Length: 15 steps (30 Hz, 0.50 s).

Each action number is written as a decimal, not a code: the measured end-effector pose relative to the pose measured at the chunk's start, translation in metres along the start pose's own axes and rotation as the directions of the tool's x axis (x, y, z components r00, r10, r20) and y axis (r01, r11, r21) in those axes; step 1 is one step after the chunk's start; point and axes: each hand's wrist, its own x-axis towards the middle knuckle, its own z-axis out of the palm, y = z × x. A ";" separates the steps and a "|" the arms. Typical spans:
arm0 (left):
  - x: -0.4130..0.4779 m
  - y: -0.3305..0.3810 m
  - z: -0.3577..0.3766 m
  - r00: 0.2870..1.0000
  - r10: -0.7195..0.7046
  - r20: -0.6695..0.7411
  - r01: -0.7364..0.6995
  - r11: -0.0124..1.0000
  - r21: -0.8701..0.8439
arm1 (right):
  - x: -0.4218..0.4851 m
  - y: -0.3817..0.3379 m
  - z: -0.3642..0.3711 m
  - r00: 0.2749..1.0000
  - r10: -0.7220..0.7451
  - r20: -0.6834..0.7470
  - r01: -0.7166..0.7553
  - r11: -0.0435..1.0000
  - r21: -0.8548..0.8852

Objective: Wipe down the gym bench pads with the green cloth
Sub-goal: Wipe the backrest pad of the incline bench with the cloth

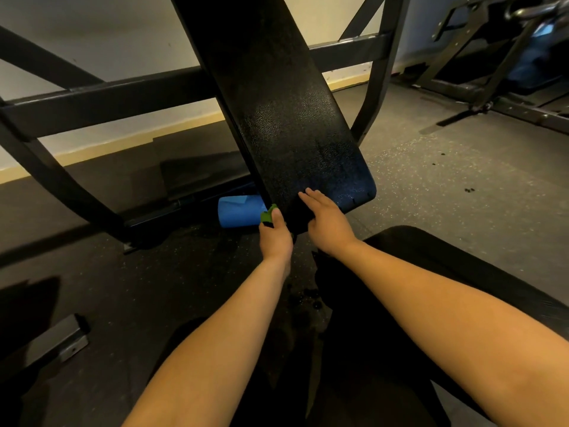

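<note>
A long black back pad (286, 112) slopes up and away from me; its textured surface shines near the lower end. My left hand (275, 237) grips the green cloth (268, 214) at the pad's lower left edge, and only a small bunch of cloth shows above the thumb. My right hand (327, 221) lies flat with straight fingers on the bottom end of the pad. A second black seat pad (437, 263) sits under my right forearm, partly hidden by it.
The black steel frame (101, 101) of the bench crosses behind the pad. A blue foam roller (238, 211) lies on the speckled rubber floor (446, 186) under the pad. Another machine (505, 78) stands at the far right. A metal foot (58, 343) sits low left.
</note>
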 end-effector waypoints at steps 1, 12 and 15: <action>-0.003 -0.002 0.002 0.999 -0.043 -0.008 0.043 0.999 -0.013 | -0.001 -0.001 0.000 1.000 0.000 -0.002 0.000 1.000 0.003; -0.035 0.003 0.023 0.956 -0.283 0.077 0.288 0.858 -0.425 | 0.009 0.032 -0.038 0.993 0.103 0.052 -0.106 0.992 0.066; -0.035 0.003 0.033 0.950 -0.307 0.049 0.295 0.840 -0.454 | 0.017 0.059 -0.053 0.967 0.251 0.038 -0.251 0.968 0.000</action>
